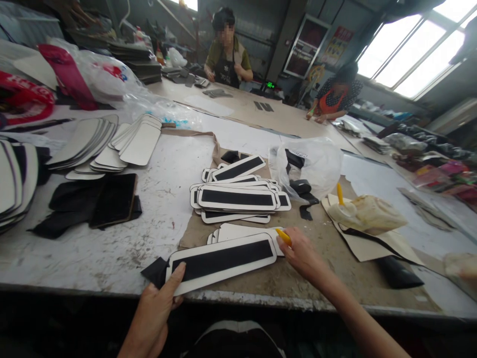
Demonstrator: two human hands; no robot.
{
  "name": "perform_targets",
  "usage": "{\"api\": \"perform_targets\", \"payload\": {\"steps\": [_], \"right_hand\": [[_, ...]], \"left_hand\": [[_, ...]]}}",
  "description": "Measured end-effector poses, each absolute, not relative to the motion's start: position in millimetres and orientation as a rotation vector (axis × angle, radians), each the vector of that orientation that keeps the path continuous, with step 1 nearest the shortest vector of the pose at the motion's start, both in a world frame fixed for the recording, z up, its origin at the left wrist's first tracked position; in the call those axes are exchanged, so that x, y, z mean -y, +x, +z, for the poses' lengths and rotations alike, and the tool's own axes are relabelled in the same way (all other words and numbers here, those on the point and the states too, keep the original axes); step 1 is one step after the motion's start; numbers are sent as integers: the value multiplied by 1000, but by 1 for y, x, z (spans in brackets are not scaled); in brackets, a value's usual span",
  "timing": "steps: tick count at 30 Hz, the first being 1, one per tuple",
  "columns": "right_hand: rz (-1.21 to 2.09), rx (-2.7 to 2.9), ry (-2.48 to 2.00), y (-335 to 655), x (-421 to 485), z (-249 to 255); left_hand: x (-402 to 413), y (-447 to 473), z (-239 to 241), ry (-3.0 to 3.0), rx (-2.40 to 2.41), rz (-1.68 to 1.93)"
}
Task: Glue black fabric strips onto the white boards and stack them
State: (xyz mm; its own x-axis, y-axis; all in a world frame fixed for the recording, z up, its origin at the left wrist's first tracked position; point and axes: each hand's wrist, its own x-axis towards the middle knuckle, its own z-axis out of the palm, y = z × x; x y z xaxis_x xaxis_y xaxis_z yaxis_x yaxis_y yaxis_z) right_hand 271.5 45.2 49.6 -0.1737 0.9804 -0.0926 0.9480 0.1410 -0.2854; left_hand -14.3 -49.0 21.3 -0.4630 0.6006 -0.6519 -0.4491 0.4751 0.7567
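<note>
Left hand: here's the left hand (161, 301), clamped on the near-left end of the black-and-white panel (223, 261), thumb on top, fingers tucked below.
Right hand: the right hand (300, 251) is closed around a yellow-handled tool (283, 237), right by the panel's far end; whether its fingers touch the panel, I can't tell.
Panel: stretched between both hands, tilted up toward the right one, overlapping pale pieces (238, 232) just beyond.
Black scrap: a dark flap (154, 272) pokes out just beyond the left hand.
Pile: finished-looking black-centred panels (238, 198) lie stacked beyond both hands on the bench (156, 248).
Container: a stained cream container (368, 214) sits beyond and right of the right hand.
</note>
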Motion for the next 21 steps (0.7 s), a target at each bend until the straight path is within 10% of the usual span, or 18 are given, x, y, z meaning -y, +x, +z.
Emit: {"api": "perform_targets", "payload": {"steps": [9, 21], "right_hand": [[1336, 1579, -1756, 263, -36, 56], [1336, 1497, -1672, 258, -24, 77]], "left_hand": [[55, -13, 24, 115, -1559, 1230], [60, -16, 17, 151, -1558, 1228]]}}
